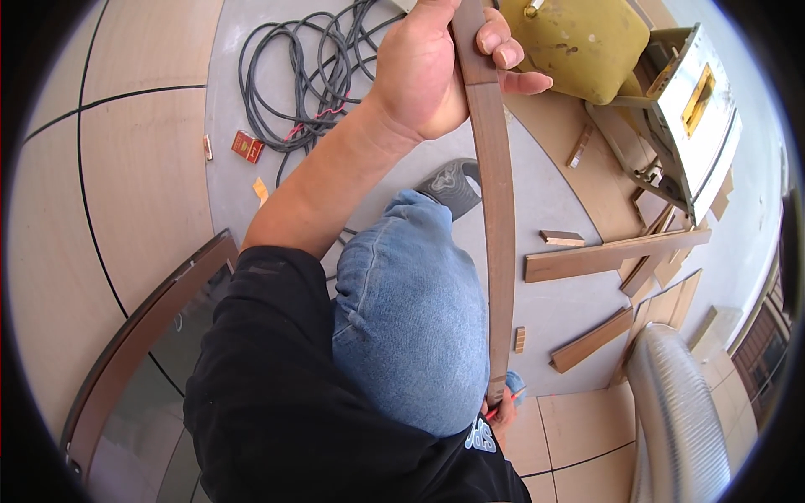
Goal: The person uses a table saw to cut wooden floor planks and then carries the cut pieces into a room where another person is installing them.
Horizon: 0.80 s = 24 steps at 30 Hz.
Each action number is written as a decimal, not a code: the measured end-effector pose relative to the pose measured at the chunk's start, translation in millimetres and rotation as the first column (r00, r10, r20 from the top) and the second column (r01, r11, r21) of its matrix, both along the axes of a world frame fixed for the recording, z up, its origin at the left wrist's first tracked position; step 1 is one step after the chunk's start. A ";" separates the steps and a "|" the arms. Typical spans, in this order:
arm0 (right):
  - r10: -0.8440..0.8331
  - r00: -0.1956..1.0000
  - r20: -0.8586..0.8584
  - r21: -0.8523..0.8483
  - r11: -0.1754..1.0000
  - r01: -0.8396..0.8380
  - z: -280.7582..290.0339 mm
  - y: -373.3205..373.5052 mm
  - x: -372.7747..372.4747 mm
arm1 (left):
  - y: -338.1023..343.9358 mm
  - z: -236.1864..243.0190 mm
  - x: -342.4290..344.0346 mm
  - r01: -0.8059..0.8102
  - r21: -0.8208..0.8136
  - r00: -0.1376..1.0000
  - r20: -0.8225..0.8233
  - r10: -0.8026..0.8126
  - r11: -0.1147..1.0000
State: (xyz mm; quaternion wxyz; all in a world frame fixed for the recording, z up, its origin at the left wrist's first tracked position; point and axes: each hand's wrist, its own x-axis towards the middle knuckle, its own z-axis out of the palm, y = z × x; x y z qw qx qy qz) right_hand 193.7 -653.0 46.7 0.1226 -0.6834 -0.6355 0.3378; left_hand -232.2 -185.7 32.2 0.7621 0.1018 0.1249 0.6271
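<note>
We observe the left hand (419, 75) curled round the upper part of a long brown wooden strip (495, 201), palm against one edge, fingertips showing past the other. The strip runs lengthwise toward us, just beside the denim-covered knee (411, 310). Right hand (503, 417): at the strip's lower end, mostly hidden, a slim red item (492, 412) at its fingers; we cannot tell how far it is closed. On the grey floor (545, 323): coiled dark cable (293, 75) left, brown board (612, 254) right, below a yellow-bodied machine (579, 42).
</note>
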 end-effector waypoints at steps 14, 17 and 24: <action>0.015 1.000 -0.022 0.006 1.000 -0.015 -0.5 -12.9 6.3 | -1.0 2.3 4.1 -0.008 -0.015 1.000 0.021 0.008 1.000; 0.031 0.999 -0.008 0.007 1.000 -0.031 3.5 -6.1 2.4 | -1.0 5.9 5.8 -0.015 -0.034 0.998 0.056 0.017 0.999; 0.058 0.998 0.029 0.007 0.998 -0.058 2.9 -7.7 6.2 | 0.6 0.5 5.3 0.009 0.018 1.000 0.021 -0.009 1.000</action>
